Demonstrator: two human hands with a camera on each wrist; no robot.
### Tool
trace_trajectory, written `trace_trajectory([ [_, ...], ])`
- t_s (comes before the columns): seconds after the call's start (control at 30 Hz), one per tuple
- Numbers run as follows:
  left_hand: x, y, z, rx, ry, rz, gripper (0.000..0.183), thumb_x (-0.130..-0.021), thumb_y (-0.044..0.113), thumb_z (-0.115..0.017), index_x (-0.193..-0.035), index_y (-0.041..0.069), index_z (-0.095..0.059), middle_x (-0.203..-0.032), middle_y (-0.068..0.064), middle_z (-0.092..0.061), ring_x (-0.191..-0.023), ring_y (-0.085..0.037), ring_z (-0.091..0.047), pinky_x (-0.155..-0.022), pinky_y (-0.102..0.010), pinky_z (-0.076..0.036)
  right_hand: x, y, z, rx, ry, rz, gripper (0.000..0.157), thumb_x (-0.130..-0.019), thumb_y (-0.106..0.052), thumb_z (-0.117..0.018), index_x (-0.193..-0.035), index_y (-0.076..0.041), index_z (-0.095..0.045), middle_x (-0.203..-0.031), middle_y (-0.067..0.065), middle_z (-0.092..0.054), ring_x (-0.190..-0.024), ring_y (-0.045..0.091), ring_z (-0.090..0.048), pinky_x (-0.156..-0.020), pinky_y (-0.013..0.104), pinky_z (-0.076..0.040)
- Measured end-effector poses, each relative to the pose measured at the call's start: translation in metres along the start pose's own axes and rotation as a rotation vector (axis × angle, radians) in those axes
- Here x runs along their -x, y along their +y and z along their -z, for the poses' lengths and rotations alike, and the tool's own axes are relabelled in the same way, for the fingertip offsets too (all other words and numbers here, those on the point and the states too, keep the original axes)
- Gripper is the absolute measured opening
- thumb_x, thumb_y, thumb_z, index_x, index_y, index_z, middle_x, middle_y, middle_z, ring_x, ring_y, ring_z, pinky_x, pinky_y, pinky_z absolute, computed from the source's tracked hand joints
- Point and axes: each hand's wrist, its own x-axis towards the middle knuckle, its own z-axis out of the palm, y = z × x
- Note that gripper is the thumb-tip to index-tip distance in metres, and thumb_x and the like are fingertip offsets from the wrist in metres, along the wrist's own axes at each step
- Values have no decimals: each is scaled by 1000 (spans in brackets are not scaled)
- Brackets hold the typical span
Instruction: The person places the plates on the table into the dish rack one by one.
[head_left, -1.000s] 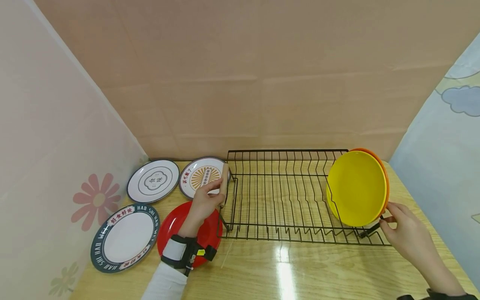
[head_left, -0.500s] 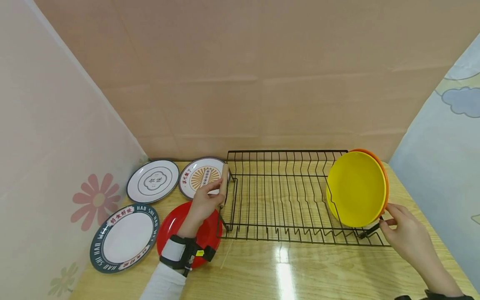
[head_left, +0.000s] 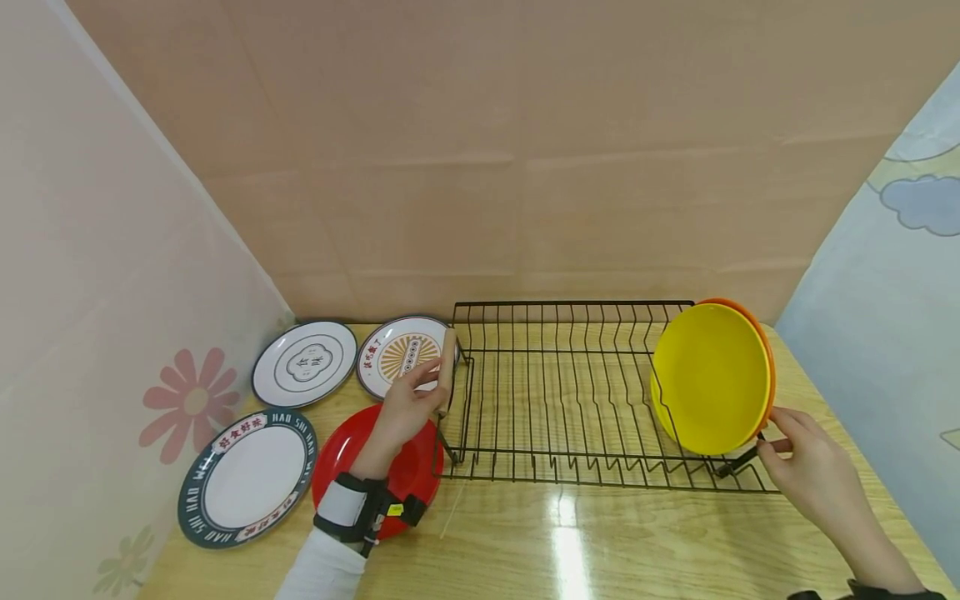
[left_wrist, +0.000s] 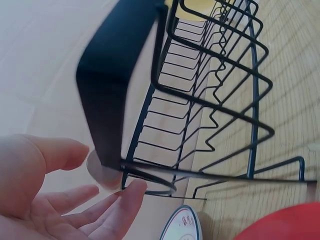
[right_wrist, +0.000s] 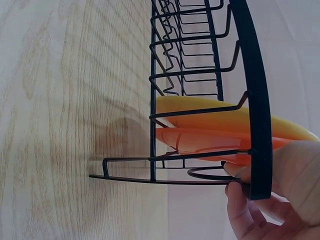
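Observation:
A black wire dish rack (head_left: pixel 573 302) stands on the table, a wooden handle (head_left: pixel 447 371) at its left end. My left hand (head_left: pixel 403 410) holds that handle, thumb on one side and fingers on the other. At the opposite end my right hand (head_left: pixel 813 467) pinches the rack's frame, close to the plates; in the right wrist view its fingers wrap round the black end bar (right_wrist: pixel 261 150). A yellow plate (head_left: pixel 712 379) stands on edge in the rightmost slots. Behind it, partly hidden, leans an orange plate (right_wrist: pixel 205 142).
Left of the rack lie a red plate (head_left: pixel 341 458), partly under my left forearm, and a white plate with a dark green rim (head_left: pixel 296 433). Two white patterned plates (head_left: pixel 281 375) lie farther back. Papered walls border the table's back and sides.

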Motion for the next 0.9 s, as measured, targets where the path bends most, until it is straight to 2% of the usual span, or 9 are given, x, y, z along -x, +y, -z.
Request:
trace_trajectory([
  [0.27,2,-6,14,-115,33,9,43,-88,11,-60,-130,5,-51,-119,-20,-58,-97,-32,-62,-75,-34,-53,0,-1,0,-3,8,7,43,-72,7,-65,-114,9,-55,-106,28,-52,-57,10,-59,-43,28,-46],
  [0.47,0,-21,31,-204,50,29,38,-87,14,-62,-123,5,-56,-116,-17,-60,-96,-30,-63,-78,-37,-53,0,0,0,0,-5,0,43,-73,6,-64,-115,10,-54,-107,28,-52,-58,10,-59,-43,28,-46],
  [0.67,-3,-37,52,-378,72,29,37,-86,18,-62,-120,3,-57,-115,-19,-60,-94,-31,-63,-76,-37,-53,0,0,0,-2,-2,5,43,-73,6,-64,-115,10,-54,-107,28,-52,-58,11,-59,-43,24,-45],
  [0.9,-5,-50,73,-530,33,124,42,-87,26,-59,-122,2,-54,-121,-20,-57,-102,-33,-57,-82,-43,-50,1,0,0,-5,-9,-5,44,-74,6,-64,-116,10,-54,-108,28,-52,-59,9,-59,-43,21,-43],
])
